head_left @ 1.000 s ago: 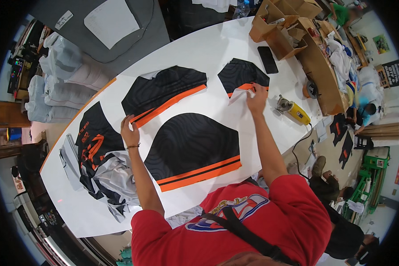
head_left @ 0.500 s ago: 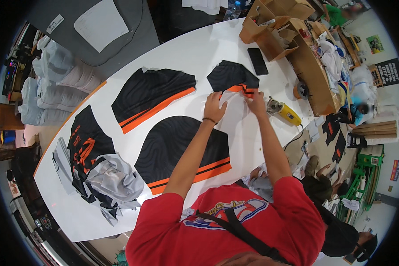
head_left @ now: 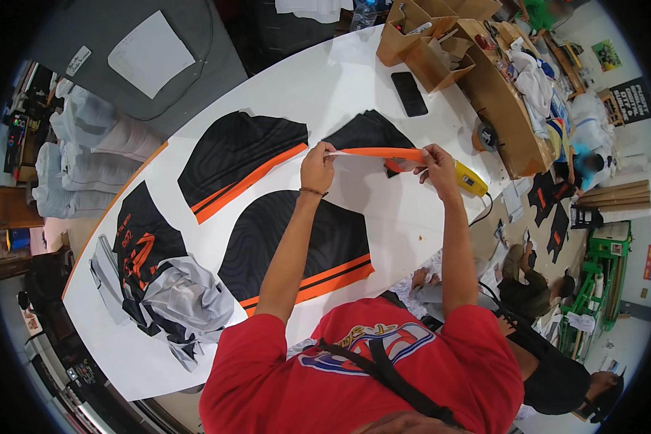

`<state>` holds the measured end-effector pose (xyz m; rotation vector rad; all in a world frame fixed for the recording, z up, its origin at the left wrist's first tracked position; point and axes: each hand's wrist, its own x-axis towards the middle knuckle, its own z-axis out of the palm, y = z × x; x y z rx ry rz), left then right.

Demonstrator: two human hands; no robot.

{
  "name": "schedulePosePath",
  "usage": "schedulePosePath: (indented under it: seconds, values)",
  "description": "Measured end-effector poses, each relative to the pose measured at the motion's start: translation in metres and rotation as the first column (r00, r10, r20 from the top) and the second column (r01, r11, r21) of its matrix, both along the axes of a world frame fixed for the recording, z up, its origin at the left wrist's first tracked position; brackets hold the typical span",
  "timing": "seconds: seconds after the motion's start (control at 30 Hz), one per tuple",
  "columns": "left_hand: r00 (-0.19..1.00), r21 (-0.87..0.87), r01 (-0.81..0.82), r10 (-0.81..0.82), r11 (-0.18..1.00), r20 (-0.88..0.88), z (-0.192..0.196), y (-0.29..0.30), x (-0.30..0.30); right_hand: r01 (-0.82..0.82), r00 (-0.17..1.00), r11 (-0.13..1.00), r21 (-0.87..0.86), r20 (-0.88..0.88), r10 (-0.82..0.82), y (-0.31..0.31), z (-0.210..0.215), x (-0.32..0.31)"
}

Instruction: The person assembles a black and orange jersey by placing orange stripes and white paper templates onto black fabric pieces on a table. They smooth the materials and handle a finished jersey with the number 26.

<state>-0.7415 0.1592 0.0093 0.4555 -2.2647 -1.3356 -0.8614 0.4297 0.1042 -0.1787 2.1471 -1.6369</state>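
Between my two hands the orange edge of a black fabric panel (head_left: 372,130) is stretched out in a straight band. My left hand (head_left: 317,168) pinches the band's left end, and my right hand (head_left: 438,171) grips its right end, partly covering a yellow electric cutter (head_left: 471,179). The black part of the panel reaches away from me over the white table (head_left: 401,260). To the left lies a black panel with an orange edge (head_left: 242,152). A larger curved black panel (head_left: 296,235) is spread nearer to me, partly under my left forearm.
A black jersey piece (head_left: 152,231) and crumpled silver-grey fabric (head_left: 184,293) lie at the table's left. Behind my right hand are a phone (head_left: 410,94), a tape roll (head_left: 486,136) and cardboard boxes (head_left: 437,65). The cutter's cord hangs toward the table's edge. Other people sit at the right.
My hands have moved apart, drawing the panel's orange edge up and taut between them. Before, they were closer together with the edge low at the table. The view has shifted slightly.
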Motion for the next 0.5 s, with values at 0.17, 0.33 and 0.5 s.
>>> schedulePosePath:
  seconds: [0.17,0.33,0.5]
  values:
    - [0.996,-0.012,0.016,-0.017,1.000,-0.093,0.045,-0.026,0.024,-0.089,0.994,0.992,0.095,-0.055,0.094,0.000,0.039,0.019]
    - [0.986,-0.258,-0.035,-0.009,0.966,-0.165,0.075,-0.049,0.022,-0.266,0.938,0.936,0.230,-0.161,0.306,-0.002,0.069,0.030]
    - [0.995,0.092,-0.094,0.095,0.991,-0.015,0.085,-0.079,-0.007,-0.127,0.625,0.808,0.575,-0.586,0.515,-0.018,0.052,0.015]
